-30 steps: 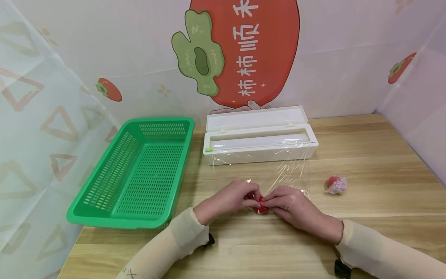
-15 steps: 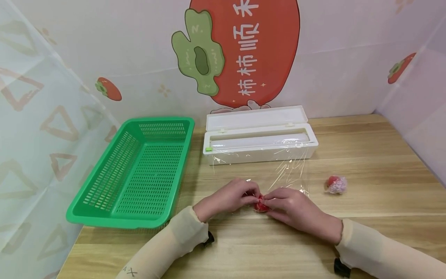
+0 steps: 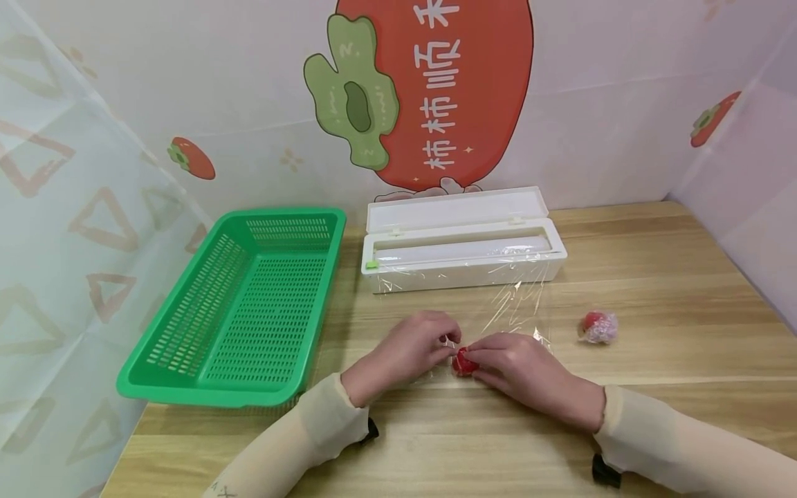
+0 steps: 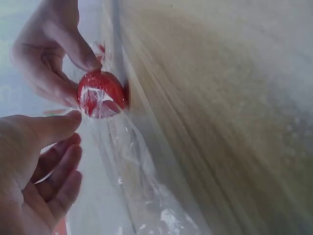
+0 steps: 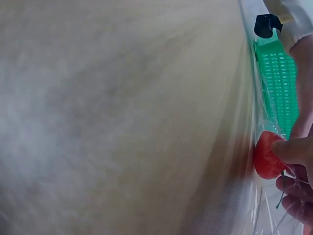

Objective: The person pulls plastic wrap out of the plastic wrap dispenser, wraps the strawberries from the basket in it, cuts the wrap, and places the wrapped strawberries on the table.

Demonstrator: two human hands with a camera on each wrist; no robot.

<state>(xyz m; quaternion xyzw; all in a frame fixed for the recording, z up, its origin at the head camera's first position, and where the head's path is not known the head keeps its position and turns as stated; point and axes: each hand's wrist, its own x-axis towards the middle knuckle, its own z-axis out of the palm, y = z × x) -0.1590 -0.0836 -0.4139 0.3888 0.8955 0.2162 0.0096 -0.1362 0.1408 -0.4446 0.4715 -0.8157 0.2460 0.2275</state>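
A small red fruit (image 3: 464, 362) with a thin green stem sits on the table in the middle, partly covered with clear cling film (image 4: 120, 181). My right hand (image 3: 529, 373) pinches the fruit from its right side, thumb on the red skin in the right wrist view. Close by on the left, my left hand (image 3: 405, 356) has its thumb and fingers apart, thumb tip near the wrapped fruit (image 4: 101, 95) in the left wrist view. The film stretches back from the fruit to a white dispenser box (image 3: 463, 274) with its lid raised.
A green plastic basket (image 3: 230, 398) stands at the left of the wooden table (image 3: 473, 449). Another red fruit in crumpled film (image 3: 599, 327) lies to the right. A printed backdrop (image 3: 591, 138) rises behind the table.
Both hands worked close together at the fruit; now my left hand's thumb and finger have parted slightly and drawn left. My right hand stays on the fruit.
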